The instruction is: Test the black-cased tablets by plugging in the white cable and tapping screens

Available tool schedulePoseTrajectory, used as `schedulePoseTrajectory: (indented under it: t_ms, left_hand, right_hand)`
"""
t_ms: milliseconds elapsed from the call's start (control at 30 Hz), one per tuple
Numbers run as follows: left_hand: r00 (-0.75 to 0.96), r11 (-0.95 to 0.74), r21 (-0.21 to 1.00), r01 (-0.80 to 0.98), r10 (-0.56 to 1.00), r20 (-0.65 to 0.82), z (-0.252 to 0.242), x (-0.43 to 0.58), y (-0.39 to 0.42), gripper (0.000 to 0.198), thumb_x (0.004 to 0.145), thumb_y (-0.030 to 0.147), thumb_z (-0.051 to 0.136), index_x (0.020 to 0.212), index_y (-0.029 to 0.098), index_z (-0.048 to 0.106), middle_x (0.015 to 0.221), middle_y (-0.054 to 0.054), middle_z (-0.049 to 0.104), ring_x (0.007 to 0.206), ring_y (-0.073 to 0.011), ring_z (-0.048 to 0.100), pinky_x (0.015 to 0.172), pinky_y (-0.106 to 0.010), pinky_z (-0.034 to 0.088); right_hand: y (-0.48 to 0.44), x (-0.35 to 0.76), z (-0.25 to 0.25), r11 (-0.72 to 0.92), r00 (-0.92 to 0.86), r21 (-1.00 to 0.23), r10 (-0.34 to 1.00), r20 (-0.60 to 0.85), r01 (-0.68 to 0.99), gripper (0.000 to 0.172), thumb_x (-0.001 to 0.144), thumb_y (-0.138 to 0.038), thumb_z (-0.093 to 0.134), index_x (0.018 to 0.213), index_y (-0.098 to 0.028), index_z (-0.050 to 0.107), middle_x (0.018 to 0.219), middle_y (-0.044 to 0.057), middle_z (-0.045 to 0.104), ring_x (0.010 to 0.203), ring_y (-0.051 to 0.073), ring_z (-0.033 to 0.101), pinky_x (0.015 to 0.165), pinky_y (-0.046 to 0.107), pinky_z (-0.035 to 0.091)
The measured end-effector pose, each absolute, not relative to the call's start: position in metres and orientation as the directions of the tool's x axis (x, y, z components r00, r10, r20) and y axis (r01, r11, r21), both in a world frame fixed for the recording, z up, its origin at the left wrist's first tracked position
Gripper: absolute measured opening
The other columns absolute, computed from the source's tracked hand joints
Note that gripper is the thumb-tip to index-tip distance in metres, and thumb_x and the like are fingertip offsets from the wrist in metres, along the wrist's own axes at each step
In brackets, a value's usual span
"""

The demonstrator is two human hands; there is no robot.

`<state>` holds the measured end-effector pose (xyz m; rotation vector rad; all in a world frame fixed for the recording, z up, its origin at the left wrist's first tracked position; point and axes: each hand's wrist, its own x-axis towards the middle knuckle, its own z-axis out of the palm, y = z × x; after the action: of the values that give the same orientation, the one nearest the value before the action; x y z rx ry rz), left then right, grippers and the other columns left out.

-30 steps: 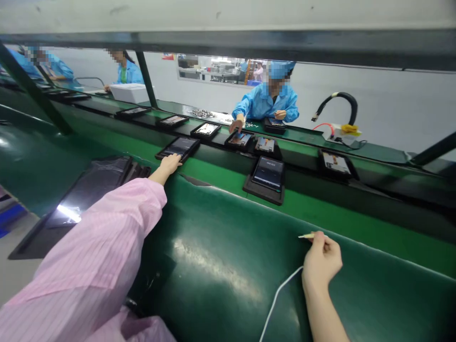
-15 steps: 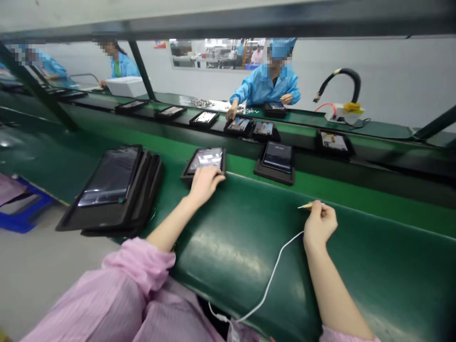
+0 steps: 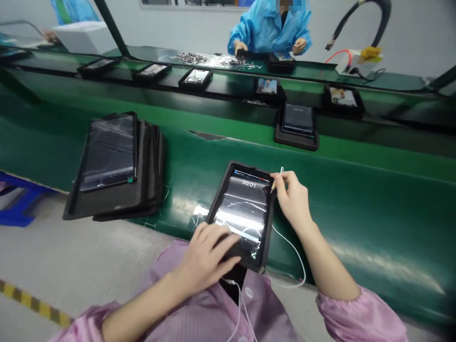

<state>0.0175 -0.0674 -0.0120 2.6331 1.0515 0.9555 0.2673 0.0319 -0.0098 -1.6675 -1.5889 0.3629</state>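
A tablet [image 3: 245, 206] lies face up in a black foam tray [image 3: 218, 199] at the near edge of the green bench, its lit screen reading 00:01. My left hand [image 3: 208, 254] rests over the tray's lower left corner, fingers spread across the bottom of the screen and thumb by the near edge. At the upper right corner my right hand [image 3: 294, 197] pinches a slim plug [image 3: 272, 186] with its tip by the tablet's side. A white cord [image 3: 299, 259] loops below that hand toward my lap. Whether the plug touches the tablet I cannot tell.
Stacked foam trays [image 3: 153, 166] with a wrapped tablet [image 3: 110, 154] on top stand at left. Another tablet [image 3: 298, 119] lies farther back. Beyond it, opened units [image 3: 195, 77] sit along a dark line, where a person in blue [image 3: 272, 28] works.
My left hand has brought the tablet in its tray from the back of the bench to the near edge. My right hand has moved left, carrying the plug to the tablet's upper right side.
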Motion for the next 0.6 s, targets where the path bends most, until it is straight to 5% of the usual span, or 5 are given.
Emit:
schedulePoseTrajectory:
  t_ms: [100,200,300,600]
  left_hand:
    - [0.487,-0.616,0.369,0.696,0.782,0.389,-0.019,0.010,-0.056,0.070,0.085,0.041,0.065,0.141,0.012,0.035,0.137,-0.025,0.049,0.128,-0.0389,0.047,0.102,-0.058,0.038]
    - [0.483,-0.543,0.441,0.715,0.839,0.251,-0.029,0.011,-0.053,0.098,0.078,0.045,0.071,0.151,0.015,0.013,0.150,-0.026,0.035,0.140,-0.0410,0.033,0.107,-0.062,0.034]
    - [0.466,-0.491,0.511,0.706,0.865,0.187,-0.034,0.013,-0.054,0.108,0.076,0.043,0.074,0.153,0.020,0.001,0.153,-0.024,0.032,0.142,-0.0393,0.032,0.109,-0.062,0.035]
    - [0.473,-0.439,0.582,0.685,0.875,0.105,-0.030,0.013,-0.052,0.132,0.066,0.040,0.083,0.152,0.024,-0.016,0.155,-0.024,0.029,0.141,-0.0430,0.029,0.107,-0.066,0.036]
  right_hand:
    - [0.033,0.265,-0.010,0.045,0.175,-0.609,0.939,0.297,0.792,0.033,0.094,-0.052,0.032,0.079,-0.025,0.042,0.076,0.007,0.064,0.078,0.027,0.062,0.071,0.038,0.043]
    - [0.035,0.264,-0.010,0.018,0.163,-0.531,0.942,0.293,0.847,0.027,0.094,-0.045,0.031,0.079,-0.025,0.040,0.077,0.009,0.063,0.078,0.028,0.060,0.071,0.039,0.042]
    - [0.034,0.260,-0.009,0.010,0.173,-0.489,0.929,0.327,0.872,0.026,0.094,-0.044,0.032,0.079,-0.025,0.040,0.080,0.010,0.062,0.080,0.028,0.058,0.074,0.039,0.042]
    - [0.027,0.254,0.001,-0.071,0.253,-0.639,0.947,0.197,0.766,0.035,0.097,-0.050,0.031,0.078,-0.024,0.047,0.077,0.006,0.065,0.076,0.024,0.059,0.071,0.036,0.041]
